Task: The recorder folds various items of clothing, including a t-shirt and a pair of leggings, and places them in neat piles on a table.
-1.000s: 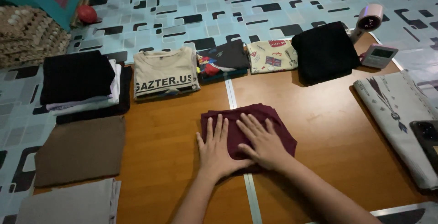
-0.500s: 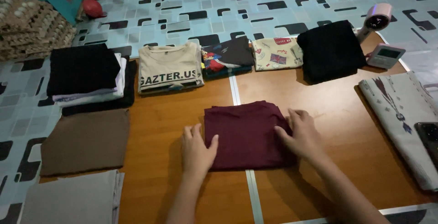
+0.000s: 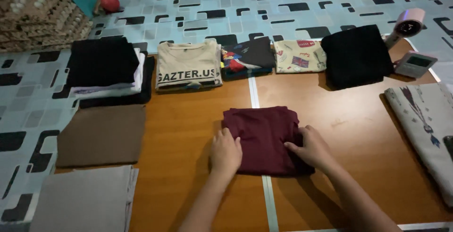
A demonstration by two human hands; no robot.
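Note:
A folded maroon garment (image 3: 263, 135) lies in the middle of the wooden board (image 3: 184, 118). My left hand (image 3: 225, 152) grips its left edge, fingers curled over the cloth. My right hand (image 3: 312, 148) grips its right edge the same way. Both hands rest on the board with the garment between them.
Along the far edge sit folded clothes: a black-and-white stack (image 3: 104, 69), a beige printed shirt (image 3: 188, 66), a dark graphic shirt (image 3: 248, 57), a cream patterned one (image 3: 299, 56), a black one (image 3: 356, 55). Brown (image 3: 101, 135) and grey (image 3: 82, 199) folds lie left, a grey cloth (image 3: 424, 118) right, a small timer (image 3: 415, 63).
My hands slid off the top of the maroon garment out to its left and right edges and closed on them. The view shifted slightly to the left.

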